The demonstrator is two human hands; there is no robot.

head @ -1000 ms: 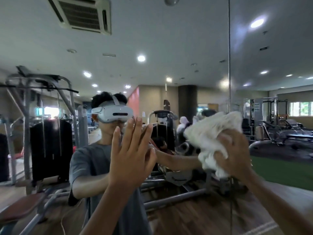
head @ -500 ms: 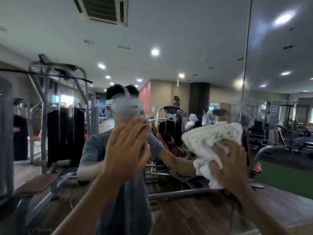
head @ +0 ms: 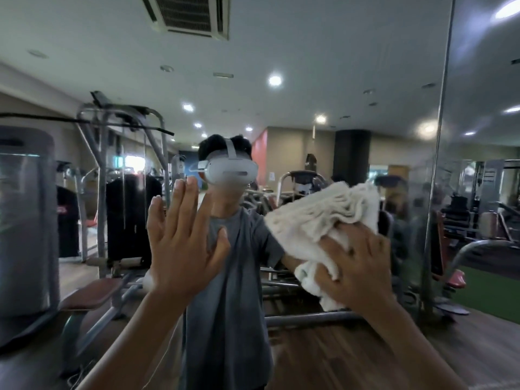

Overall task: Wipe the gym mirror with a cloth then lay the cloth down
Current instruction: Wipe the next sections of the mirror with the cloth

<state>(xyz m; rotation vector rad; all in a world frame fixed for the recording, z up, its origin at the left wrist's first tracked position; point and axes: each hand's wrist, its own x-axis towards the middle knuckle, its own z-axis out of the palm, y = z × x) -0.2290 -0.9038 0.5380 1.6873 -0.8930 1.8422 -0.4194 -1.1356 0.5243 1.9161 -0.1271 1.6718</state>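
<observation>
Nearest to us, at centre left of the frame, our left hand [head: 183, 249] is raised palm forward with its fingers straight and slightly spread, holding nothing; we cannot tell whether it touches the glass. A half second ago those fingers leaned to the right, and now they stand more upright. At centre right, our right hand [head: 357, 266] grips the bunched white cloth [head: 323, 218], fingers spread and dug into its folds, holding it up against the gym mirror [head: 351, 52]. The cloth has moved a little up and to the left in the frame since then. The mirror seam [head: 446, 108] has slid further toward the right edge. In the reflection between our hands we see a grey T-shirt [head: 230, 277] and a white headset [head: 230, 171], now higher and nearer the middle. Further back, on the left, a weight machine [head: 126, 192] stands on the wooden floor. A black pillar [head: 351, 153] rises behind the cloth, and a ceiling air-conditioning vent [head: 191, 15] sits at the top edge.
</observation>
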